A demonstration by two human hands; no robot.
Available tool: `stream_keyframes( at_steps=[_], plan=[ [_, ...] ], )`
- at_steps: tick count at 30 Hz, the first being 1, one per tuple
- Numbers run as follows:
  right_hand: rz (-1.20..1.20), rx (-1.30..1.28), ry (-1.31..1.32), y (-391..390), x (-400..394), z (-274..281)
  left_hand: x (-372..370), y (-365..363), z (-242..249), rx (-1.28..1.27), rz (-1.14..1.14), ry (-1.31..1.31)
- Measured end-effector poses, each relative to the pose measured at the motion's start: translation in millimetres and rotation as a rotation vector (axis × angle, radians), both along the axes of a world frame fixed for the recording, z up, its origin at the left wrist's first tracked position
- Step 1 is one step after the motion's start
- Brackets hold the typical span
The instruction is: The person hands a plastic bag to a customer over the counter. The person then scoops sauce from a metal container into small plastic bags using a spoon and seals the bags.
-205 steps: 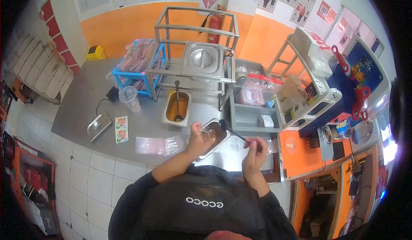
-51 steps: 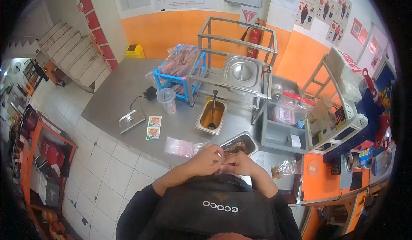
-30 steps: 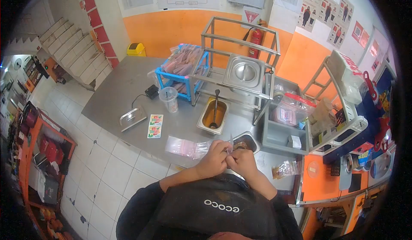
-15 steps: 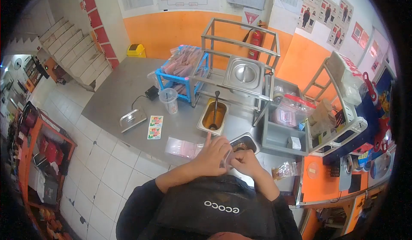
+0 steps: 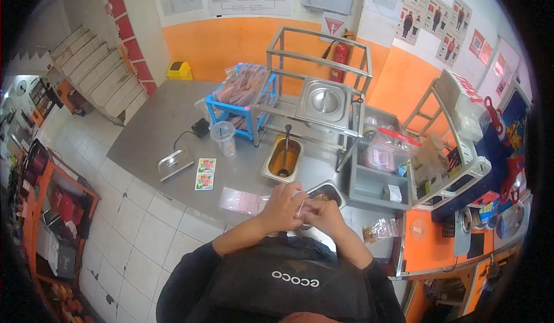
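My left hand and my right hand meet in front of my apron, fingers closed on a small clear plastic bag. Most of the bag is covered by the fingers, and its contents cannot be made out. Just beyond my right hand, a metal pan with dark food in it is partly hidden. A pile of clear and pink plastic bags lies left of my left hand. Farther forward, a metal pan of orange-brown sauce has a black-handled ladle standing in it.
A filled plastic bag lies to the right, below a grey bin. A steel rack holds a lidded pan. Leftward are a blue basket of packets, a plastic cup, a metal lid and two printed sachets.
The left hand's raised index finger has bent down, and both hands have drawn closer together around the small bag. The view has shifted slightly.
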State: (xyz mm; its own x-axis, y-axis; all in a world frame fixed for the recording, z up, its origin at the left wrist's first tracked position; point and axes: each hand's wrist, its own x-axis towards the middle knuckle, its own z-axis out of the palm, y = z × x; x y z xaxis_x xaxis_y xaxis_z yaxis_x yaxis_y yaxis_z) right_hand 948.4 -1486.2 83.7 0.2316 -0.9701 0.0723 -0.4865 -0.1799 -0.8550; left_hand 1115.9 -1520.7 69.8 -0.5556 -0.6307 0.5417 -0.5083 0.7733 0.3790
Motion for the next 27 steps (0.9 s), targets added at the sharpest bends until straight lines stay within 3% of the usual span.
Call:
stream_keyframes(
  at_steps=[4,7,8,11,14,17,21,25,27],
  plan=[
    [0.084,0.064,-0.255,-12.1,-16.8,-14.7,14.0,0.4,-11.1,-0.011,-0.007,0.23],
    [-0.219,0.27,-0.488,-24.9,-18.4,-12.8,24.3,1.6,-13.4,0.085,0.074,0.367],
    [-0.087,0.08,-0.135,-30.4,-22.0,-19.5,28.2,-0.6,-15.2,0.113,0.075,0.405],
    [0.319,-0.273,0.177,-31.2,-4.3,-50.5,34.1,-4.9,-20.1,0.171,0.074,0.479],
    [0.307,-0.17,0.356,-27.0,17.6,-68.0,35.1,-3.8,-21.9,0.288,0.042,0.562],
    [0.144,-0.147,0.33,-33.5,7.9,-52.1,44.4,-7.9,-38.5,0.441,0.001,0.684],
    [-0.314,-0.243,0.279,-35.5,-31.7,-27.4,57.5,-4.7,-52.0,0.844,-0.006,1.062],
    [-0.318,-0.336,0.186,-24.8,-49.6,-19.7,68.4,-6.8,-67.7,1.087,0.013,1.235],
    [-0.285,-0.37,0.207,-17.7,-49.4,-39.1,64.3,-5.0,-71.0,1.067,-0.015,1.248]
  ],
)
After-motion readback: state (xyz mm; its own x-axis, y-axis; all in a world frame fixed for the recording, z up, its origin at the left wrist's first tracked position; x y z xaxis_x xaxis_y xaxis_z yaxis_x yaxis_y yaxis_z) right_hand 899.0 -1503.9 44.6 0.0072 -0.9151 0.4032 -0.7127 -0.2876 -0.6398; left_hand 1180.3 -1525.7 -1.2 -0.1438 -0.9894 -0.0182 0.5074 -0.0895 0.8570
